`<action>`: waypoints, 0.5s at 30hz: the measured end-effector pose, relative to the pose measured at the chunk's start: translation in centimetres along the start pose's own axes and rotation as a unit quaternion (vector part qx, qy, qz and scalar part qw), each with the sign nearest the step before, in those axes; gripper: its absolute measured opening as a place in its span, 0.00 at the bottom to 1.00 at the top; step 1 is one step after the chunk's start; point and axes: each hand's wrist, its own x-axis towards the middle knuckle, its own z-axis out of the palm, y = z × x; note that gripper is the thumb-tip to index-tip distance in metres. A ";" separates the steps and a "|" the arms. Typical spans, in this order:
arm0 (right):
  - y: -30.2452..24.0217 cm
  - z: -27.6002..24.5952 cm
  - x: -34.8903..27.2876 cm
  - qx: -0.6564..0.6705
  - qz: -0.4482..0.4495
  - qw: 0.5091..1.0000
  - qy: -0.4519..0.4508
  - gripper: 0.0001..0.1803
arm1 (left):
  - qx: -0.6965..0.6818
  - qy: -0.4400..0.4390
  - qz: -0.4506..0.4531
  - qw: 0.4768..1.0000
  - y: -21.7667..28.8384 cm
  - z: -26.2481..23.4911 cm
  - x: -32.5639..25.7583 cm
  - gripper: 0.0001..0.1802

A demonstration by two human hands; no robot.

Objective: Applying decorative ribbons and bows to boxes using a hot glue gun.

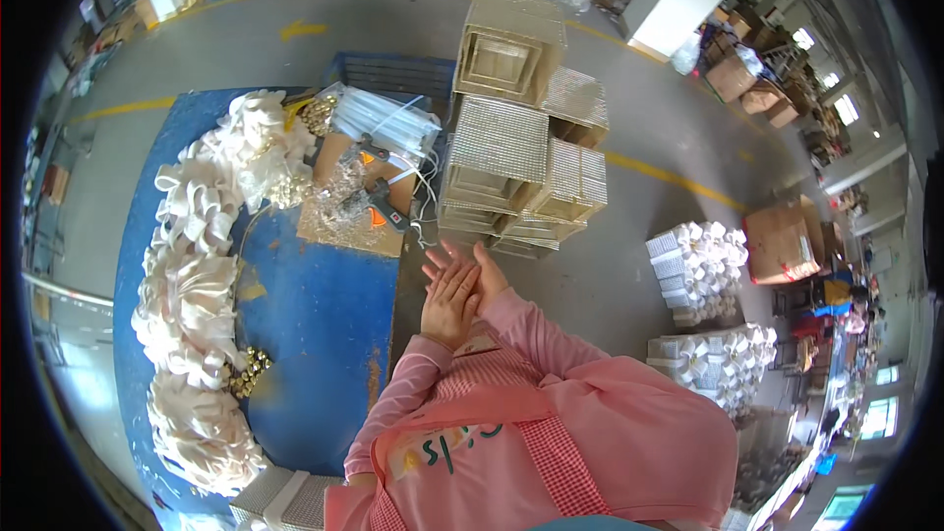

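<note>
Beside the right edge of a blue table (324, 334), the person's left hand (449, 301) lies flat across the palm of the right hand (491, 281), fingers of both stretched out; neither shows a thing in its grasp, though whether something small is pressed between the palms cannot be told. Nearest ahead, just beyond the fingertips, stand the stacked glittering boxes (495, 138), square and hollow, with a fine silvery grid over their outer faces and smoother pale-gold insides. They look light and stiff for their bulk, the studded skin probably grippy yet easily scuffed; a hold on two opposite outer walls should suit them better than a pinch at one thin rim. Near the hands to the left, a black glue gun (387, 208) with an orange trigger rests on brown cardboard (369, 237), likely best held by its handle, away from the nozzle. Clear glue sticks (382, 122), straight and glossy, would probably slide in a loose bundle. Along the table's far left run white fabric flowers (187, 305), soft, ruffled and easily crushed, beside round gold beads (252, 373).
</note>
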 end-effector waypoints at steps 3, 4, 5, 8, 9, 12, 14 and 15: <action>-3.3 -2.1 2.9 -0.044 0.049 0.997 -0.033 0.34 | 0.138 0.003 -0.077 0.987 -1.1 -0.1 0.1 0.22; -4.7 -2.8 4.1 -0.046 0.086 0.995 -0.014 0.32 | 0.165 -0.001 -0.111 0.980 -1.5 -0.4 -0.3 0.23; -5.7 -3.2 5.0 -0.068 0.083 0.994 -0.002 0.29 | 0.193 0.003 -0.160 0.968 -1.8 -0.5 -1.4 0.23; -12.9 -5.2 7.9 -0.011 0.016 0.984 -0.178 0.14 | 0.009 0.074 -0.339 0.938 -5.6 1.2 -5.2 0.21; -16.6 -7.1 8.4 -0.029 0.040 0.990 -0.136 0.15 | 0.022 0.095 -0.402 0.910 -5.6 1.4 -6.0 0.18; -24.1 -9.7 10.1 0.059 0.141 0.974 -0.168 0.18 | 0.057 0.188 -0.536 0.821 -5.8 3.2 -8.8 0.13; -26.1 -11.6 10.6 -0.107 0.114 0.981 -0.115 0.17 | 0.089 0.261 -0.569 0.775 -4.1 2.8 -12.0 0.11; -26.1 -12.5 11.5 -0.134 0.152 0.976 -0.084 0.17 | 0.058 0.311 -0.592 0.741 -2.8 2.5 -13.0 0.10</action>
